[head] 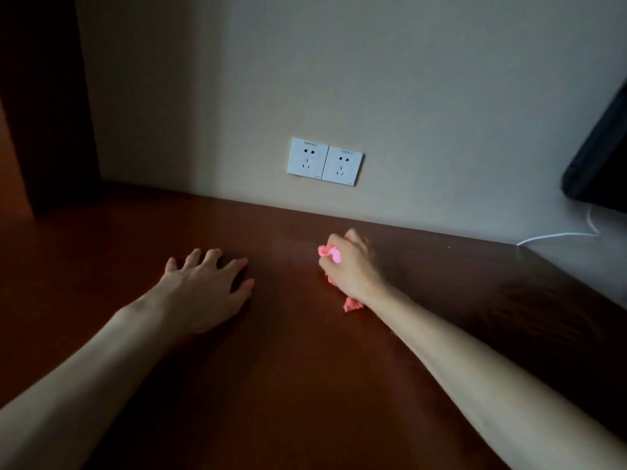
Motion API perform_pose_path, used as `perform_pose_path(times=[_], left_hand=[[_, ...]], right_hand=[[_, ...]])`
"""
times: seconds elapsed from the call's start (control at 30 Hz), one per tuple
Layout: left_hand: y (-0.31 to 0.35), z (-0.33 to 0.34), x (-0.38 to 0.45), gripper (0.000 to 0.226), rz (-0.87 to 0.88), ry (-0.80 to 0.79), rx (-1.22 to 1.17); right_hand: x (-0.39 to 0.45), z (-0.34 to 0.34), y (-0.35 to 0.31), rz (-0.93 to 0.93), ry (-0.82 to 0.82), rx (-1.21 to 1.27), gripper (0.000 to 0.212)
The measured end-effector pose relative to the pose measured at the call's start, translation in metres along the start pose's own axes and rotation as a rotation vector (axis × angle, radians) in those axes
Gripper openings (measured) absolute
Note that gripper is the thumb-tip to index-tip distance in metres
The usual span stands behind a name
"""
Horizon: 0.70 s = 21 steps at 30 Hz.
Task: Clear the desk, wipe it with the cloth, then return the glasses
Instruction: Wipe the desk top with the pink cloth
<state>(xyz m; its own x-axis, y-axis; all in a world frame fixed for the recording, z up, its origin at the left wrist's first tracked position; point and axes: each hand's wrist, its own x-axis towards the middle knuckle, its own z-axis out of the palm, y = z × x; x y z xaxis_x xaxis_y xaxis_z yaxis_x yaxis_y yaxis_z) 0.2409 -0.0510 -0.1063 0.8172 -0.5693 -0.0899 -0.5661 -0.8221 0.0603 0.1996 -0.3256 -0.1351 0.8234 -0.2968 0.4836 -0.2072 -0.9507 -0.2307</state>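
My right hand (351, 266) is closed around a crumpled pink cloth (351, 304) and presses it onto the dark reddish-brown desk (288, 368), not far from the back wall. Bits of the cloth stick out above my fingers and below my wrist. My left hand (207, 283) rests flat on the desk to the left, fingers spread, holding nothing. No glasses are in view.
Two white wall sockets (324, 161) sit on the beige wall just above the desk's back edge. A dark screen (600, 157) hangs at the right edge, with a white cable (559, 235) below it. A dark wooden panel (44, 113) stands at the left.
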Motion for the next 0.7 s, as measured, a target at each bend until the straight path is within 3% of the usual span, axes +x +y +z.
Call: perform_pose_path(times=[0.2, 0.3, 0.43, 0.6, 0.7], left_hand=[[0.013, 0.0, -0.024, 0.073, 0.153, 0.183, -0.08], [0.024, 0.003, -0.03, 0.075, 0.235, 0.174, -0.049], [0.034, 0.007, -0.027, 0.076, 0.282, 0.076, -0.039], [0.042, 0.009, -0.025, 0.074, 0.282, -0.046, -0.004], [0.041, 0.015, -0.02, 0.073, 0.287, -0.017, 0.038]], right_hand=[[-0.112, -0.057, -0.03, -0.164, -0.044, 0.056, 0.016], [-0.132, -0.073, -0.032, -0.243, -0.099, 0.116, 0.022], [-0.092, -0.057, -0.014, -0.262, -0.109, 0.103, 0.025], [0.008, 0.004, 0.019, -0.054, -0.005, 0.021, 0.02], [0.067, 0.031, 0.034, 0.064, 0.012, -0.036, 0.022]])
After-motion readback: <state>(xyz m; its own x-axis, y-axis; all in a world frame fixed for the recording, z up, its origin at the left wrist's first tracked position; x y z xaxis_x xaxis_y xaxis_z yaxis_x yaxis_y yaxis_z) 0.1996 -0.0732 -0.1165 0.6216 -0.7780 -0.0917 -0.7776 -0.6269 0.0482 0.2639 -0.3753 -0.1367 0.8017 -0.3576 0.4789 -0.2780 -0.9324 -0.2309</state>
